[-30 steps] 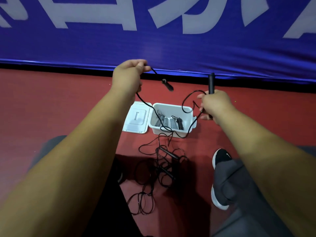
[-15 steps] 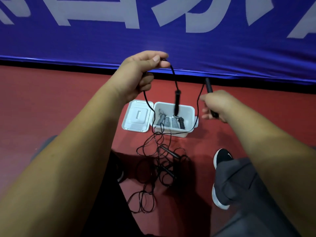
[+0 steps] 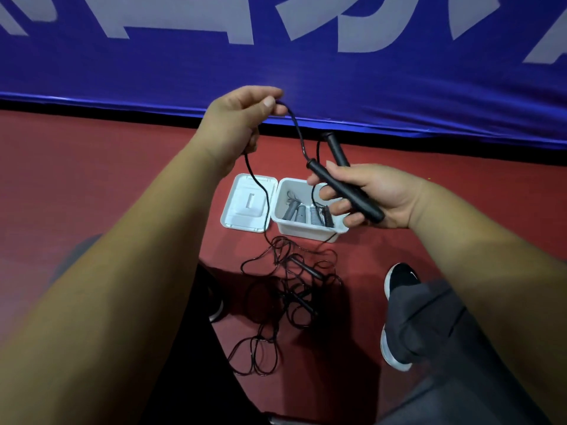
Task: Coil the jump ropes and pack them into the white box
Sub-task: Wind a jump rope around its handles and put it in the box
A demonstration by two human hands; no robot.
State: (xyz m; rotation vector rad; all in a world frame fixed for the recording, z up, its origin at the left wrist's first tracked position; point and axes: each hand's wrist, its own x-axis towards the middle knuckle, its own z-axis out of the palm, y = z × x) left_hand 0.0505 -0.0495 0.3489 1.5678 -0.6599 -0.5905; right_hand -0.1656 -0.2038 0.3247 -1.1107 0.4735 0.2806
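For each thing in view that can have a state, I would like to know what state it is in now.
white box, open, with grey handles inside.
lid, off, lying flat on the floor beside the box.
black handles, both held together in the right hand.
cord, uncoiled, pinched by the left hand, hanging down to the floor.
rope pile, tangled on the floor, not coiled.

— What are the white box (image 3: 306, 231) and its lid (image 3: 236, 210) made of?
— Smooth plastic with a dull sheen. The black handles (image 3: 320, 174) look matt, perhaps rubbery. The cord (image 3: 299, 133) is thin, smooth and slightly shiny.
— And the grey handles (image 3: 300, 213) in the box?
— Ribbed and matt.
— The blue banner (image 3: 368, 87)?
— Wrinkled cloth, faintly glossy. The red floor (image 3: 92, 179) is smooth and matt, and the trousers (image 3: 429, 317) are grey cloth.
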